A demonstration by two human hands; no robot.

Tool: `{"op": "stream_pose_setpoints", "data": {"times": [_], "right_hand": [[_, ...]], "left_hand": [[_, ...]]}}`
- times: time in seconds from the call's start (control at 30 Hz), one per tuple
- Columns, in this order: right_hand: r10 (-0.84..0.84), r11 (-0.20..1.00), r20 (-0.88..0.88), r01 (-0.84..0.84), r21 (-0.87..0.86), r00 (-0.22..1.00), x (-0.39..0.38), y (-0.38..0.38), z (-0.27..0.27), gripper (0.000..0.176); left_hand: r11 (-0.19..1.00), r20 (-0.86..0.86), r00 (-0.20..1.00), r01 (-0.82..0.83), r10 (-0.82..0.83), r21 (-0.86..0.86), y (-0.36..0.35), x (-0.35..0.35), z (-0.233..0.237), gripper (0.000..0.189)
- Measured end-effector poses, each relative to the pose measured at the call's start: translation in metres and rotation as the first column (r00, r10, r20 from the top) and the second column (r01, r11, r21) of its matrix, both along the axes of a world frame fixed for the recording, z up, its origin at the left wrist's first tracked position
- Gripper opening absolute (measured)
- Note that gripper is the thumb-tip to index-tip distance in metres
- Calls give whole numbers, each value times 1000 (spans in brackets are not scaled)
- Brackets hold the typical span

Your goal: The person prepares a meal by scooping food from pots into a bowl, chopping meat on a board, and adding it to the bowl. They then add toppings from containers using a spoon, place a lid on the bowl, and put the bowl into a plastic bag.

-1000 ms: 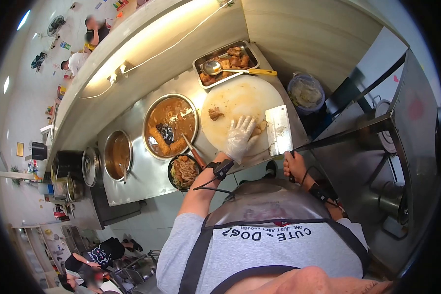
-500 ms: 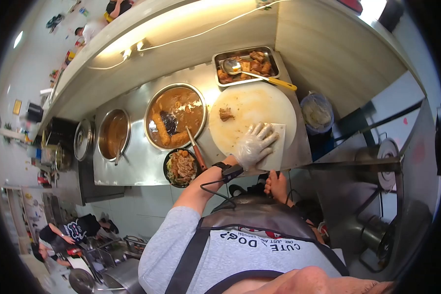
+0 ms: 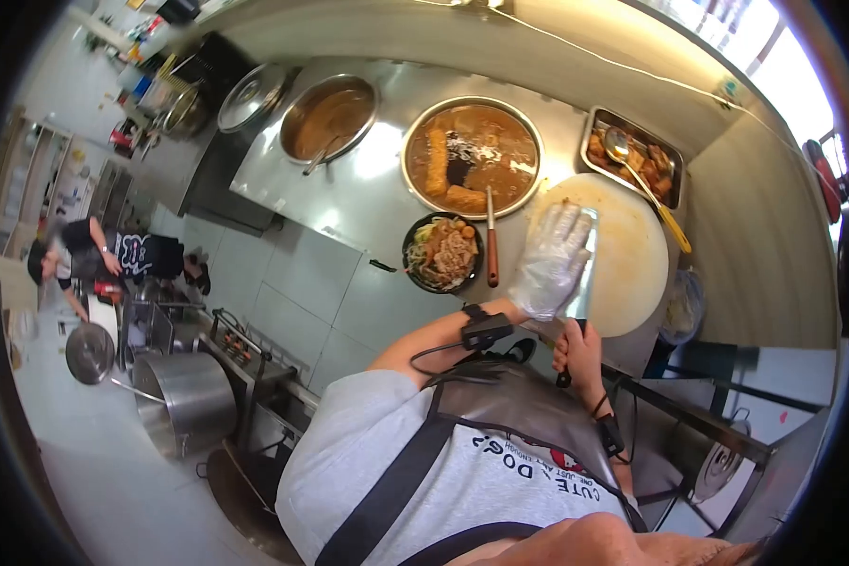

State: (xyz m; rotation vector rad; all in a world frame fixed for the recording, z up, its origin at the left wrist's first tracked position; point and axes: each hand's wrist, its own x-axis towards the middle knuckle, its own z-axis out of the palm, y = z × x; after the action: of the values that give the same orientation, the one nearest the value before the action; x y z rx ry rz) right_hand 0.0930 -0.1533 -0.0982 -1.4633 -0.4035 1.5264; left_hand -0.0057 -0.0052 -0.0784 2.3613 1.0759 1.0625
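Observation:
My left hand (image 3: 549, 274), in a clear plastic glove, lies palm down with outstretched fingers at the left edge of the round white cutting board (image 3: 632, 250). Its fingers lie alongside the wide blade of a cleaver (image 3: 587, 269). My right hand (image 3: 581, 354) is wrapped round the cleaver's dark handle, near the board's front edge. The blade is tilted and reaches onto the board. A little brown shows at my left fingertips; anything under the glove is hidden. Left of the glove is a black bowl of meat and vegetables (image 3: 442, 252).
A pot of brown stew (image 3: 514, 151) holds a wooden-handled utensil (image 3: 491, 241). Farther left stand a smaller pot (image 3: 328, 123) and a lid (image 3: 253, 97). A metal tray of meat (image 3: 641, 160) holds a yellow-handled ladle (image 3: 665, 212). Another person (image 3: 132, 255) stands at the far left.
The view has turned and shifted. My left hand has moved to the board's left edge, with the cleaver beside it. The meat piece on the board is no longer plainly visible. The blade is more tilted.

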Motion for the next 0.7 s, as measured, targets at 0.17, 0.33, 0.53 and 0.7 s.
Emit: {"op": "stream_pose_setpoints", "data": {"times": [0.17, 0.33, 0.53, 0.7], "right_hand": [[305, 946, -127, -316, -75, 944, -56, 43, 16, 25], [458, 872, -282, -488, -45, 843, -102, 66, -2, 25], [496, 837, -283, -538, -95, 821, -116, 76, -8, 25], [515, 819, -269, -560, -125, 814, -94, 66, 3, 24]], "left_hand": [[962, -59, 962, -261, 266, 80, 5, -97, -8, 40], [920, -99, 916, -392, 389, -9, 10, -160, -36, 41], [850, -89, 863, -505, 497, -150, 14, -181, -57, 34], [833, -14, 836, -548, 549, -81, 23, -179, -64, 29]]}}
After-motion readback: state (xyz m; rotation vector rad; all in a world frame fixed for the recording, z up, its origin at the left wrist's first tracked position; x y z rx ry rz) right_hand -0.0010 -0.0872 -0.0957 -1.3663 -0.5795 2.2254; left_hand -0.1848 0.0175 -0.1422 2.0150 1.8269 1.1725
